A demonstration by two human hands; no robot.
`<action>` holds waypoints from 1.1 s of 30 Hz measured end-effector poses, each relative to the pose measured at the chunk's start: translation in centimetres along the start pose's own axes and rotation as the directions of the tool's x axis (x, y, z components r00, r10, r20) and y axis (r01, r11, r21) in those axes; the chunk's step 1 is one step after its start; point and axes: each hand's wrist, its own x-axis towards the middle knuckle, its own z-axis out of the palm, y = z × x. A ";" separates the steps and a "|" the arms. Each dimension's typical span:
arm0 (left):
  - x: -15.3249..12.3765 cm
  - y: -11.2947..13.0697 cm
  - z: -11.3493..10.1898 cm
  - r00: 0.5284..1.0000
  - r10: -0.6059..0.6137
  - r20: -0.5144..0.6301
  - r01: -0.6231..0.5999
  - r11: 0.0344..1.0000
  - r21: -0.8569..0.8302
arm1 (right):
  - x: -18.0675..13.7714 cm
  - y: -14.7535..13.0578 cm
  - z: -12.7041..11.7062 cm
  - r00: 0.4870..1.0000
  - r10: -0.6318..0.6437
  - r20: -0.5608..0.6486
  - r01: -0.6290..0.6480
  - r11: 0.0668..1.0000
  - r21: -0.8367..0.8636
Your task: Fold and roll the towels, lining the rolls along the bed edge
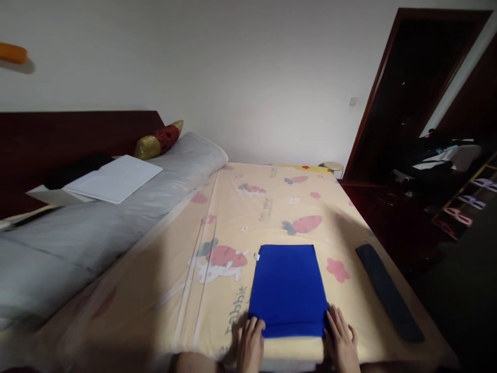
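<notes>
On blue cloth (288, 287), flat hands (both)

A bedroom in a home. A wide bed (295, 207) is filling most of the view, wearing a cream sheet printed with rabbits and carrots. A dark wooden headboard (58, 150) is running along the left, with a long grey pillow (116, 217) lying beside it. A dark wooden door (404, 98) is standing open on the right, near a shoe rack (469, 202).
</notes>
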 end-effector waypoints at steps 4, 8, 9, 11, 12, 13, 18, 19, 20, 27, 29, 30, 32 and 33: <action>-0.3 -2.8 -0.8 0.999 0.054 0.004 -0.054 0.998 -0.045 | -0.6 1.6 0.3 0.999 -0.021 0.036 0.019 0.998 0.053; -0.5 -5.6 -1.2 0.994 0.107 0.010 -0.106 0.990 -0.092 | -1.4 3.3 -0.3 0.971 -0.199 0.133 0.169 0.964 0.207; -0.5 -5.8 -1.2 0.995 0.103 0.010 -0.101 0.990 -0.095 | -1.4 3.3 -0.7 0.969 -0.206 0.134 0.172 0.958 0.229; -0.4 -5.8 -1.2 0.996 0.088 0.011 -0.086 0.991 -0.100 | -1.1 3.0 -1.5 0.971 -0.195 0.138 0.153 0.952 0.265; -0.2 -5.7 -1.2 0.996 0.083 0.009 -0.082 0.991 -0.104 | -0.8 2.7 -2.0 0.973 -0.181 0.145 0.135 0.950 0.281; -0.1 -5.5 -1.3 0.997 0.083 0.007 -0.081 0.991 -0.108 | -0.4 2.4 -2.4 0.975 -0.164 0.152 0.113 0.948 0.297; 1.3 -5.1 -2.0 0.991 0.127 -0.033 -0.131 0.980 -0.149 | 1.4 1.6 -3.5 0.976 -0.082 0.200 0.001 0.926 0.378; 1.6 -5.2 -2.2 0.988 0.145 -0.046 -0.151 0.975 -0.164 | 1.7 1.6 -3.6 0.973 -0.061 0.224 -0.032 0.920 0.390; 1.8 -5.3 -2.3 0.986 0.160 -0.055 -0.167 0.969 -0.181 | 2.0 1.6 -3.6 0.967 -0.040 0.251 -0.065 0.914 0.399; 3.0 -6.6 -1.9 0.995 0.075 0.070 -0.058 0.973 -0.225 | 3.0 1.4 -4.1 0.950 0.021 0.311 -0.153 0.902 0.404; 3.2 -6.4 -1.5 0.994 -0.003 0.112 0.023 0.983 -0.180 | 3.2 0.9 -3.9 0.960 0.056 0.275 -0.160 0.915 0.370; 3.3 -6.1 -1.1 0.992 -0.061 0.112 0.077 0.986 -0.145 | 3.2 0.4 -3.7 0.970 0.095 0.224 -0.169 0.926 0.338; 3.1 -4.8 -0.1 0.984 -0.170 0.051 0.173 0.983 -0.056 | 3.2 -1.2 -2.9 0.981 0.180 0.072 -0.193 0.948 0.253; 3.0 -3.9 0.6 0.981 -0.194 -0.001 0.194 0.981 -0.016 | 3.1 -2.3 -2.3 0.979 0.204 -0.009 -0.197 0.957 0.211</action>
